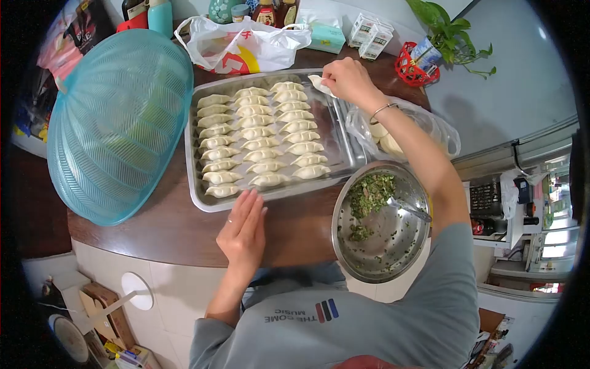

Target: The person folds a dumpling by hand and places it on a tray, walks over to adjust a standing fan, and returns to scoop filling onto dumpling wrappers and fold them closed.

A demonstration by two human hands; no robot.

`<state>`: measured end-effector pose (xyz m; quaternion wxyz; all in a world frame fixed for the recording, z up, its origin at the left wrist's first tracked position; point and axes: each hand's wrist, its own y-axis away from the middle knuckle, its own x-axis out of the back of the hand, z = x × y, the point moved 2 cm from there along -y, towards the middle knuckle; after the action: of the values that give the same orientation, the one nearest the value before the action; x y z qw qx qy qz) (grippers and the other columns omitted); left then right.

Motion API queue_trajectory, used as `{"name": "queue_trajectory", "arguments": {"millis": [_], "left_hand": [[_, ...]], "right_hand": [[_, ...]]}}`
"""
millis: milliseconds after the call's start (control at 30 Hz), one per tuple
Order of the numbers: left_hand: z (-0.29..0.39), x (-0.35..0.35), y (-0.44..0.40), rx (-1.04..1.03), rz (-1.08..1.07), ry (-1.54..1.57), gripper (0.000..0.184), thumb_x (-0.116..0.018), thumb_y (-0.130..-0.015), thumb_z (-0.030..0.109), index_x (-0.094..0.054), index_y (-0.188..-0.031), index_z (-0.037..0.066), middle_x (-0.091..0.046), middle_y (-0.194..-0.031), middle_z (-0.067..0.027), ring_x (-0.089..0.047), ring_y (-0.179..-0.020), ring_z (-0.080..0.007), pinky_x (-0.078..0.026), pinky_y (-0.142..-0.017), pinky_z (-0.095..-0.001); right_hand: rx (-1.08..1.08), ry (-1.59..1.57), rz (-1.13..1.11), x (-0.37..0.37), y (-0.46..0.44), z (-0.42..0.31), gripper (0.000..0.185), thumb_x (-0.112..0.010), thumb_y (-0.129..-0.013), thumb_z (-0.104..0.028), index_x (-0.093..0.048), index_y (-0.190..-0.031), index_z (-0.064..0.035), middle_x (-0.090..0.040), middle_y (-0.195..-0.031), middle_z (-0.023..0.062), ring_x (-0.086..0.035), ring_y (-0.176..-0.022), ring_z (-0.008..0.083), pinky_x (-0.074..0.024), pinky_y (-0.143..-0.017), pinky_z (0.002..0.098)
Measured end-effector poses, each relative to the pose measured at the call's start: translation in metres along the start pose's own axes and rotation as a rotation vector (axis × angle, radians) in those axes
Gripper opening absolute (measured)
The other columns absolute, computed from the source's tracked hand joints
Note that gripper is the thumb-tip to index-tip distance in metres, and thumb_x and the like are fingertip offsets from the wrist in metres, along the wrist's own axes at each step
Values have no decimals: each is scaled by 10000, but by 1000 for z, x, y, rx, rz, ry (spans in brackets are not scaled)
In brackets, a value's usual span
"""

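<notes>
Pinched between the fingers of my right hand [349, 81] is a white dumpling [319, 85], above the far right corner of the metal tray [335, 138]. Several folded dumplings [257, 120] lie in three columns on the tray. My left hand [243, 232] holds nothing, its fingers stretched out at the tray's near edge. A steel bowl [393, 249] at the near right contains green filling [370, 195] and a spoon [410, 210]. Beside the tray, partly under my right forearm, a clear plastic bag [442, 132] holds round pale dough pieces [391, 146].
A blue-green mesh cover [120, 129] stands left of the tray. Behind it are a white plastic bag [246, 44], a tissue pack [326, 38], small boxes [370, 37] and bottles [265, 13]. A red basket [415, 66] and a plant [452, 34] are at the back right.
</notes>
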<state>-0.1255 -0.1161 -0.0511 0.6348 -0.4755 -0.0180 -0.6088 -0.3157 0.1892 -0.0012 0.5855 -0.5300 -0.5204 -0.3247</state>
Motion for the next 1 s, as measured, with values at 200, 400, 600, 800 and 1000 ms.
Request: {"name": "queue_trajectory", "arguments": {"millis": [200, 400, 600, 800, 1000], "left_hand": [[2, 2, -2, 14, -20, 32, 281, -722, -738, -42, -692, -1013, 10, -684, -1058, -124, -648, -1044, -287, -544, -843, -357], [2, 3, -3, 12, -18, 36, 283, -713, -743, -44, -689, -1019, 10, -683, -1058, -126, -647, -1045, -291, -542, -843, -357], [2, 3, -2, 4, -11, 43, 268, -710, -744, -43, -693, -1007, 8, -685, -1052, -127, -648, -1043, -292, -539, -848, -359], [5, 2, -2, 4, -12, 30, 251, -701, -756, -42, -696, -1002, 5, -684, -1060, -130, -646, -1047, -296, -535, -858, -364], [6, 2, 3, -29, -8, 39, 272, -675, -780, -52, -682, -1047, -1, -673, -1096, -152, -646, -1050, -307, -534, -856, -363]], "right_hand": [[-153, 62, -77, -11, 0, 10, 113, -728, -705, -156, -685, -693, -52, -670, -698, 152, -657, -673, 339, -533, -652, 410], [-304, 13, -162, -6, -4, 14, 101, -658, -656, -96, -670, -687, -1, -654, -713, 225, -660, -721, 393, -546, -707, 439], [-343, 5, -205, -6, -4, 13, 111, -642, -665, -92, -673, -687, 12, -652, -685, 212, -666, -703, 367, -548, -705, 427], [-286, -105, -82, 41, 5, 2, 267, -712, -769, -256, -672, -698, -2, -660, -644, 166, -670, -629, 290, -541, -641, 373], [-298, -491, -263, 137, 72, -6, 244, -658, -835, -234, -672, -715, -22, -682, -641, 71, -647, -564, 147, -506, -577, 260]]}}
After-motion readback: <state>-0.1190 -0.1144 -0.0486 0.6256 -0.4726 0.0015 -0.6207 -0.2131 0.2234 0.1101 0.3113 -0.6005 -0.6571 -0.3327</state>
